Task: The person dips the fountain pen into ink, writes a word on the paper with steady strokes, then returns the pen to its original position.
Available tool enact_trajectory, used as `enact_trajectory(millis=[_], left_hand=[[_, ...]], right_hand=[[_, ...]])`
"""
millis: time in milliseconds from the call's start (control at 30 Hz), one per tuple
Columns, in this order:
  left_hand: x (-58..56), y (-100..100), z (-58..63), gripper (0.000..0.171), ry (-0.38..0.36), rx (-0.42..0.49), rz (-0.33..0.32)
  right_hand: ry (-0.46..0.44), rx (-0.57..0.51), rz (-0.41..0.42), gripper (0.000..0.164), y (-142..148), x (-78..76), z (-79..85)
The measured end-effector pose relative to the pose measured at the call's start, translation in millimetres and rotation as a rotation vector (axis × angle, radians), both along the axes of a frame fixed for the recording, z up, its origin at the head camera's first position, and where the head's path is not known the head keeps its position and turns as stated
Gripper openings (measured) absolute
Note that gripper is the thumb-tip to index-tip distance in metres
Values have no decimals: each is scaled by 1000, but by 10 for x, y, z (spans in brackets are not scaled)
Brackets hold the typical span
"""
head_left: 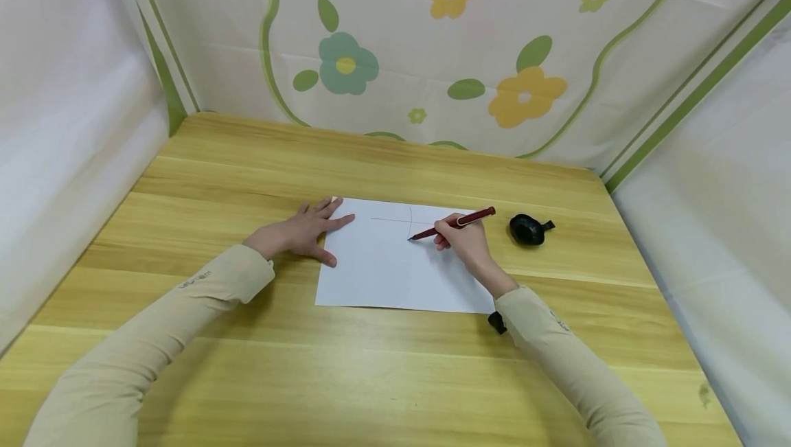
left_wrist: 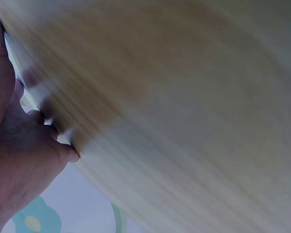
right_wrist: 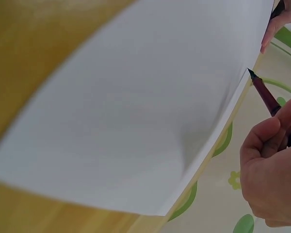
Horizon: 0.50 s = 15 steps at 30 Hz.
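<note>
A white sheet of paper [head_left: 377, 268] lies on the wooden table, marked near its top with a thin horizontal line crossed by a slightly curved upright one. My right hand [head_left: 465, 241] pinches a dark red fountain pen [head_left: 476, 216], its nib at the lower end of the upright line. In the right wrist view the pen [right_wrist: 266, 94] points its dark nib at the paper [right_wrist: 126, 107]. My left hand [head_left: 307, 228] rests with spread fingers on the sheet's left edge. The left wrist view shows that hand [left_wrist: 29, 155] flat along the wooden tabletop.
Right of the paper sits a shiny black rounded object [head_left: 527, 229] with a short tab. Another small black piece [head_left: 497, 323] shows beside the right sleeve. White curtains with flowers [head_left: 349, 62] enclose the wooden table [head_left: 371, 378] at the back and both sides.
</note>
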State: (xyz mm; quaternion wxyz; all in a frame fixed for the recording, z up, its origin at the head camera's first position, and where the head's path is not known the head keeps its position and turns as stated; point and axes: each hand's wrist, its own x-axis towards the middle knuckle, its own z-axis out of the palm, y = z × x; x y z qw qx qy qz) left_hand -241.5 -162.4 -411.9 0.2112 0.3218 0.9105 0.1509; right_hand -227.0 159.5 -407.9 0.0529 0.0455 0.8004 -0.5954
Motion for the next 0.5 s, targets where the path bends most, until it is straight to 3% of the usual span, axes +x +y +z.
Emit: enact_trajectory(millis=[500], left_hand=[[-2, 4, 13, 96, -15, 7, 6]], right_hand=[[-20, 7, 45, 18, 21, 22, 13]])
